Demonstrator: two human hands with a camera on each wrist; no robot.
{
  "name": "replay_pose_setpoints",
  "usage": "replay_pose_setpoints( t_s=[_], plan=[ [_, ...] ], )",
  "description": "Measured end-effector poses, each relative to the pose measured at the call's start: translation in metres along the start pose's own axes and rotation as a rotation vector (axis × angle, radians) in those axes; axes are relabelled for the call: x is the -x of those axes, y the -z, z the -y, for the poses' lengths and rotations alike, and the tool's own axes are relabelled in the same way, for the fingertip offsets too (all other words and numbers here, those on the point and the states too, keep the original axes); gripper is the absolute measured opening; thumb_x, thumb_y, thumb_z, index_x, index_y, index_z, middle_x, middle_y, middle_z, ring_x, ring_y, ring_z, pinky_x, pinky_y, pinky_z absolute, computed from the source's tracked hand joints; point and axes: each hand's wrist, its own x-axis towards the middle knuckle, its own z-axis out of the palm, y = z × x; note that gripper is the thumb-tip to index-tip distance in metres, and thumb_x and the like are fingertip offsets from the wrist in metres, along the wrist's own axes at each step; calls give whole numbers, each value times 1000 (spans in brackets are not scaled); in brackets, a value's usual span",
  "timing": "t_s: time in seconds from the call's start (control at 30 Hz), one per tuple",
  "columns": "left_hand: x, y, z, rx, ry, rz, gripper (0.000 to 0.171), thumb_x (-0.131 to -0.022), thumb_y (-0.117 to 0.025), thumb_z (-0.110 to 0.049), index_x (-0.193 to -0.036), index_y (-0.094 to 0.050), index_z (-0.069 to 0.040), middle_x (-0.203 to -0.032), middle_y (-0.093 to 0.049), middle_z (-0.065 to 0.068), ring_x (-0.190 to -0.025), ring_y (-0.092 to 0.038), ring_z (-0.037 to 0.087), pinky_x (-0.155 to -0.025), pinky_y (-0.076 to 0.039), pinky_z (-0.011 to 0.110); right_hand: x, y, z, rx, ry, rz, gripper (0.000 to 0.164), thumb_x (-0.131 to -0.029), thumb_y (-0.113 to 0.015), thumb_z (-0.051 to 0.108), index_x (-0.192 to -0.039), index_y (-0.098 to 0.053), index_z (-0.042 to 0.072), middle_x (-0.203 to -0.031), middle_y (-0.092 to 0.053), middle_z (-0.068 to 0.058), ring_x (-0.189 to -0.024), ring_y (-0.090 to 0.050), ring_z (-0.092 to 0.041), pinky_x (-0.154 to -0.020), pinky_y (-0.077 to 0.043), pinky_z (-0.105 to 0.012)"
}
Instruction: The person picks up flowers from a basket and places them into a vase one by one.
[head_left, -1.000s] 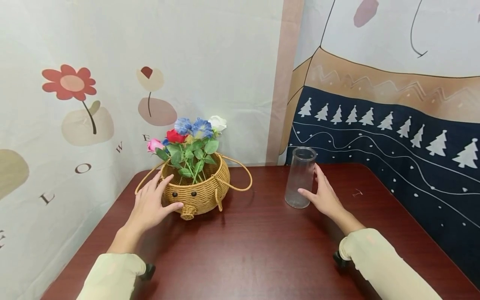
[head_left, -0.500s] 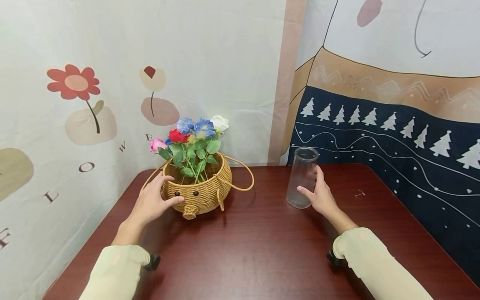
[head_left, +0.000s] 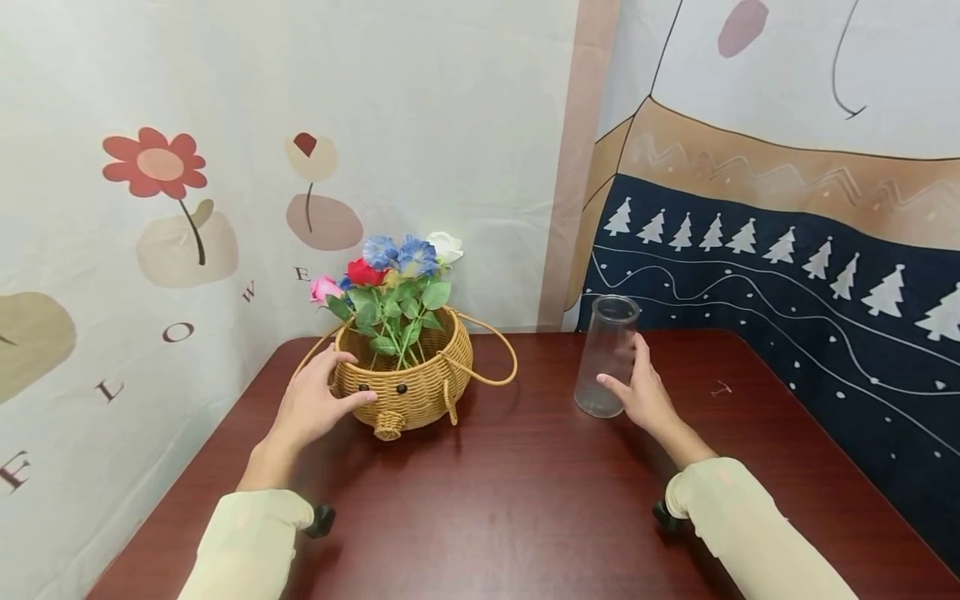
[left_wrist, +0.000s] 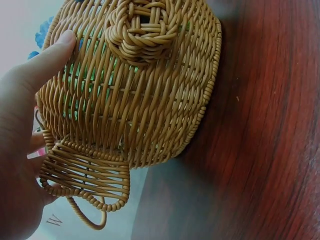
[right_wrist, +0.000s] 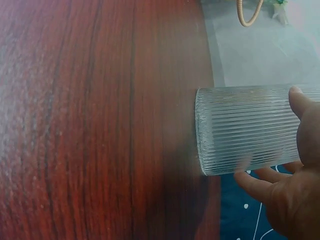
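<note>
A round wicker basket with a pig's snout, black eyes and ears stands on the table at centre left. Several artificial flowers, pink, red, blue and white, stand in it. My left hand grips the basket's left side, the thumb on the front wall, the fingers around the side near an ear. To the right stands an upright ribbed clear glass vase. My right hand holds it from the right, thumb on the near side; the fingers show partly through the glass.
Both things stand on a dark red wooden table near its back edge. Basket handles stick out at the sides. Printed cloth hangs behind and to the right.
My left fingers have come in closer to the basket's rim and side. My right hand has settled closer around the vase. The view has turned slightly left; basket and vase stay in place.
</note>
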Motion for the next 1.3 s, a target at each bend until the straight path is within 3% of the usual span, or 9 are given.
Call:
replay_pose_setpoints(
  t_s=[0.5,0.77,1.3],
  plan=[
    [5,-13,-18,7,-33,-52,63,-69,-84,-49,-114,-58,-13,-139,-48,24,-129,-42,42,-102,-31,59,0,1,0,21,0,6,92,-89,-73,16,-152,-7,10,-141,-39,-27,-129,-40,-43,-102,-32,-63],
    [7,-22,-31,7,-20,-62,64,-69,-84,-52,-116,-58,-16,-141,-47,23,-129,-41,42,-101,-26,65,0,0,-1,24,11,0,90,-89,-73,16,-151,-9,10,-139,-40,-25,-128,-41,-42,-102,-33,-63],
    [12,-35,-51,16,1,-84,65,-67,-84,-55,-115,-59,-19,-144,-45,20,-131,-42,38,-96,-27,68,-1,2,-2,30,16,3,90,-88,-74,16,-151,-9,9,-139,-40,-26,-128,-41,-42,-102,-33,-62]
  ],
)
